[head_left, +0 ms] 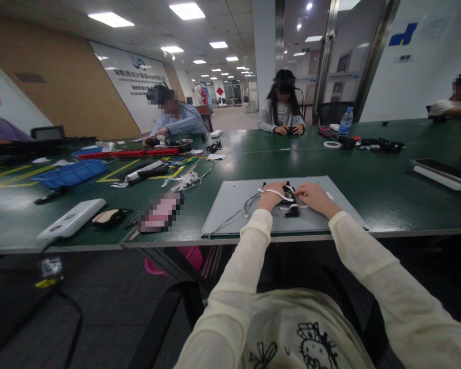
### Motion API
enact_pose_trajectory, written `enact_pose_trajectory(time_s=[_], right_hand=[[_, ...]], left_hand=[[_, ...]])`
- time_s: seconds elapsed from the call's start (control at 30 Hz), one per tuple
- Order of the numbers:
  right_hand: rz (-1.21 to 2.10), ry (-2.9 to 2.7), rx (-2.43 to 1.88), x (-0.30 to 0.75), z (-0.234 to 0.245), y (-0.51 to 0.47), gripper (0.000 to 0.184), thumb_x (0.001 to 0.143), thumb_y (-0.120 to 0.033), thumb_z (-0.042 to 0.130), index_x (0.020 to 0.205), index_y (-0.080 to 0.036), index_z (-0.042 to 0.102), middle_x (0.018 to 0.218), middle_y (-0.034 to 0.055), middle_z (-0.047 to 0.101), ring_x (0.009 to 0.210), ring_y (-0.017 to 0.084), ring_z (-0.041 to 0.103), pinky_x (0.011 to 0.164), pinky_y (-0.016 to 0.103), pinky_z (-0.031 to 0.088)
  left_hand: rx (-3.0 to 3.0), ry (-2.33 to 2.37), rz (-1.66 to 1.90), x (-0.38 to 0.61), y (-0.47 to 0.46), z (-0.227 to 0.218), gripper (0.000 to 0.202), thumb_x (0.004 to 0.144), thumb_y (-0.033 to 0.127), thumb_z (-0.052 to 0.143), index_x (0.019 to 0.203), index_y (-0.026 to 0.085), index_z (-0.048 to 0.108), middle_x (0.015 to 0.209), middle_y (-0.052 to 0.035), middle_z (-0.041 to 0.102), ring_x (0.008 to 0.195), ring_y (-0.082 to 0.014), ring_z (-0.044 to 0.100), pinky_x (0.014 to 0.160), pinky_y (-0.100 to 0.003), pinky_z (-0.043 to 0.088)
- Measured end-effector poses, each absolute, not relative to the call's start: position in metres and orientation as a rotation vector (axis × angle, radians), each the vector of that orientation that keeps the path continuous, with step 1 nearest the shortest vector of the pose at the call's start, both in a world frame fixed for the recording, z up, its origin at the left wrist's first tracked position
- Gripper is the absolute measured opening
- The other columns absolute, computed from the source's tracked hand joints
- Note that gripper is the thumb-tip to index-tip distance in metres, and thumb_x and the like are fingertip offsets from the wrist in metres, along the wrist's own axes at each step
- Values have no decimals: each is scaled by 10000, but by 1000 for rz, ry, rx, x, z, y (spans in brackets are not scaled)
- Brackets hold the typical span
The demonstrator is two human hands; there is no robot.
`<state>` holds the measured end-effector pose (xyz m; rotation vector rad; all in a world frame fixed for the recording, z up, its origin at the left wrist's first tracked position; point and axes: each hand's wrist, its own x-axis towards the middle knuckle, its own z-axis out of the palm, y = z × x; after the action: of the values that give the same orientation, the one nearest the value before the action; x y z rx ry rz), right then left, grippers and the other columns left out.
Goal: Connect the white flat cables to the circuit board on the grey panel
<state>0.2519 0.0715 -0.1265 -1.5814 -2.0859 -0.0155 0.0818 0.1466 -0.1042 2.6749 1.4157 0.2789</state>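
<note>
A grey metal panel [234, 205] lies flat on the green table in front of me. On it sits a small black part [290, 197] with thin wires [240, 212] trailing off to the left. My left hand [271, 197] rests closed on the panel and pinches a white strip [272, 191] that runs across to the part. My right hand [314, 196] is closed too, its fingertips pinching at the strip's right end beside the black part. A second small black piece [292, 212] lies just in front of my hands.
Left of the panel lie a pink phone-like object [161, 211], a white device [72, 219], a blue tray [71, 173] and loose white ties [186, 180]. A boxed device [443, 173] is at right, a water bottle [344, 123] beyond. Three people sit at the far side.
</note>
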Motion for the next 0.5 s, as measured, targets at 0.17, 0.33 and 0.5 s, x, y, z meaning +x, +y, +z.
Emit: enact_pose_trajectory(time_s=[0.17,0.33,0.5], right_hand=[[54,-2021,-1589,256,-129,76,206,838,-132,556,902,-169,747,946,56,699,869,143,615,826,229,439],[30,-2022,-1615,258,-131,77,201,845,-146,536,887,-174,731,942,58,692,896,142,610,833,236,434],[2,-2037,-1593,259,-133,80,209,859,-152,528,905,-180,730,940,53,683,908,149,602,848,249,431]], left_hand=[[2655,1420,293,82,146,-103,423,903,171,397,1266,251,600,1258,-66,654,1180,-221,596,1035,-363,423],[2640,1425,312,82,145,-103,431,898,159,399,1267,262,597,1268,-59,649,1187,-208,590,1044,-356,410],[2628,1423,324,81,144,-104,426,904,145,395,1265,255,594,1282,-58,640,1209,-194,577,1064,-341,381]])
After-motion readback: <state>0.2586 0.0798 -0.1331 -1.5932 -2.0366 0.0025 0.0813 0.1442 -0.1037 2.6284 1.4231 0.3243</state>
